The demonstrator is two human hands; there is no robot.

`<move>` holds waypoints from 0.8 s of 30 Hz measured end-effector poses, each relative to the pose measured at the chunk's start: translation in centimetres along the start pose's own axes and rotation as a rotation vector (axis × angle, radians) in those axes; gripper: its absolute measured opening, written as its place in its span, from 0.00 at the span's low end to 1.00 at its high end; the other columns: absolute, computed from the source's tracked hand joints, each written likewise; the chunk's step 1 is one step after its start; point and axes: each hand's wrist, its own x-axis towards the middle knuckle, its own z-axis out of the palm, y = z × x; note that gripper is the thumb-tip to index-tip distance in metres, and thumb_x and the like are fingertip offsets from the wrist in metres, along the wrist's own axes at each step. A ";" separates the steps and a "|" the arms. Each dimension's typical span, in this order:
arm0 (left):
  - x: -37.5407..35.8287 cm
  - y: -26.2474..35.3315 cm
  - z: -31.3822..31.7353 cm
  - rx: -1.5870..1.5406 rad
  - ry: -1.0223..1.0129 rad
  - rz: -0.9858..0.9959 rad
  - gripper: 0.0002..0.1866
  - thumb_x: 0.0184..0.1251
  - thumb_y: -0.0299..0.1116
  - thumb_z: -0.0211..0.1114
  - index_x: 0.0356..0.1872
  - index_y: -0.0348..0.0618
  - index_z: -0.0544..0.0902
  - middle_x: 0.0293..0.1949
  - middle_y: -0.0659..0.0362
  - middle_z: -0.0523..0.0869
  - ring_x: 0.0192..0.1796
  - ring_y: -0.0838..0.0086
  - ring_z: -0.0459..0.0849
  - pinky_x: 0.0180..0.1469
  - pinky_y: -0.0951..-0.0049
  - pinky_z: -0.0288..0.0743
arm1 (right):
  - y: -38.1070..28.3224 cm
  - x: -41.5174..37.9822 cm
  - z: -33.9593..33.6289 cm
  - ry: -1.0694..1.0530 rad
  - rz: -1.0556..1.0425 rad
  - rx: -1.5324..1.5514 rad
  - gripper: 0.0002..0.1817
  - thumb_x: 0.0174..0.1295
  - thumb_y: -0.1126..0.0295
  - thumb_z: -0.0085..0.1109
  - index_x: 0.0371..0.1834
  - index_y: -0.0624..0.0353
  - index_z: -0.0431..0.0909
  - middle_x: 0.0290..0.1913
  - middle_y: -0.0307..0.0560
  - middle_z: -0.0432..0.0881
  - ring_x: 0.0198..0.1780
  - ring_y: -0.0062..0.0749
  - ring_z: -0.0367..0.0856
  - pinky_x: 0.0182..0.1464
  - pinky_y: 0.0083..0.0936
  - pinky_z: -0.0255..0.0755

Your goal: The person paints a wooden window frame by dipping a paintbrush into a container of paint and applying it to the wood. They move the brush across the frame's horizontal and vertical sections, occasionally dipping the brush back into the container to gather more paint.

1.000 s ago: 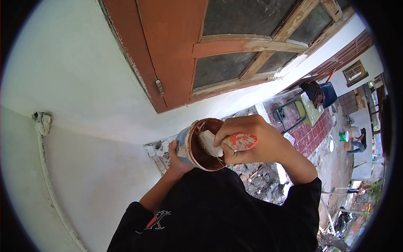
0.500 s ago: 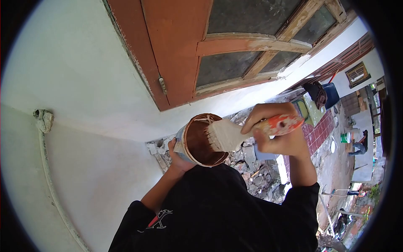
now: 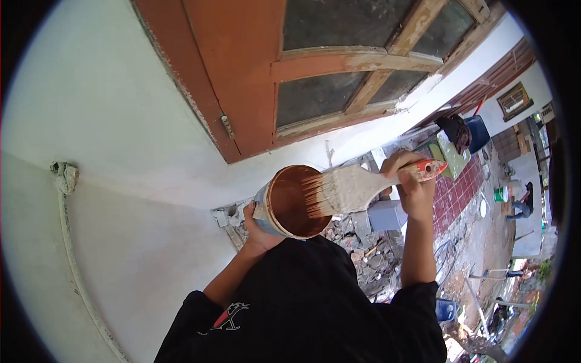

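In the head view, the left hand grasps the tub around its side, near mid-frame. Right of centre, the right hand grips the handle of the brush, its reddish bristle tips over the tub's mouth. Best handling: brace the tub, angle the bristles lightly against its rim, and let drips fall inside.

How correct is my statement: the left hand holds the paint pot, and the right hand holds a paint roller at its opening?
One thing is wrong: the head view shows a wide paintbrush, not a roller, in the right hand. The rest stands: the left hand holds the paint pot, with the paintbrush at its opening.
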 end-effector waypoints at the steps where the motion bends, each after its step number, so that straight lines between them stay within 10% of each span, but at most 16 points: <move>1: 0.2 -0.3 0.6 0.229 0.112 0.045 0.48 0.64 0.71 0.44 0.80 0.51 0.61 0.79 0.50 0.62 0.79 0.51 0.61 0.79 0.40 0.52 | -2.5 0.3 1.0 -0.051 0.054 -0.150 0.11 0.59 0.68 0.62 0.32 0.68 0.83 0.32 0.49 0.85 0.30 0.27 0.84 0.30 0.20 0.78; 9: 1.4 -2.6 2.9 0.593 0.223 0.109 0.48 0.63 0.70 0.49 0.79 0.47 0.63 0.78 0.50 0.65 0.78 0.51 0.63 0.78 0.42 0.54 | -6.0 2.3 5.8 -0.551 -0.067 -0.504 0.07 0.47 0.74 0.68 0.32 0.57 0.86 0.30 0.44 0.86 0.30 0.40 0.85 0.37 0.29 0.79; 24: 0.9 -2.9 2.7 0.774 0.287 0.031 0.49 0.64 0.70 0.50 0.79 0.45 0.61 0.78 0.48 0.64 0.78 0.51 0.63 0.79 0.44 0.53 | -4.4 2.6 6.8 -0.650 0.005 -0.597 0.06 0.48 0.73 0.66 0.30 0.58 0.84 0.30 0.48 0.86 0.31 0.48 0.85 0.38 0.33 0.80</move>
